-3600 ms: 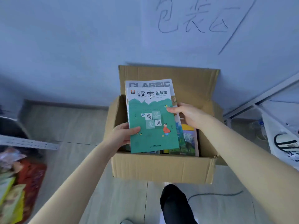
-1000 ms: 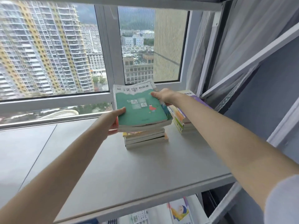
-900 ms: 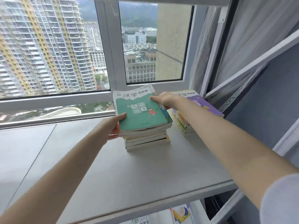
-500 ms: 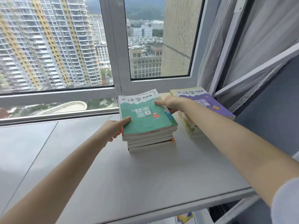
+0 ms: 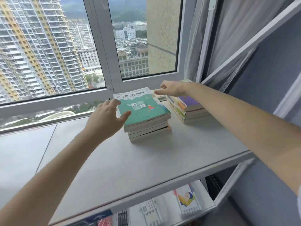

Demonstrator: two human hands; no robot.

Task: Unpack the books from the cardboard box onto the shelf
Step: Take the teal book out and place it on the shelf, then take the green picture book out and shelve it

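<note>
the green-covered book (image 5: pixel 143 107) lies flat on top of a stack of books (image 5: pixel 148 129) on the grey shelf (image 5: pixel 130 168). the left hand (image 5: pixel 107 119) is beside it, fingers spread, holding nothing. the right hand (image 5: pixel 171 88) hovers loosely open behind, empty, near a second stack (image 5: pixel 189 110).

Top book (image 5: pixel 143 106) of near stack: teal-green cover, white cloud-edged band along far end, dark characters, pale squares, small red figure. Page edges of stack (image 5: pixel 147 128) below were cream, with an orange sliver at the lowest right corner. Right stack (image 5: pixel 187 108): purple cover on top, spines striped yellow, orange, green. Shelf (image 5: pixel 130 160) was plain pale grey. Window frame (image 5: pixel 104 62) grey-white. Towers outside were white with yellow vertical bands.
</note>
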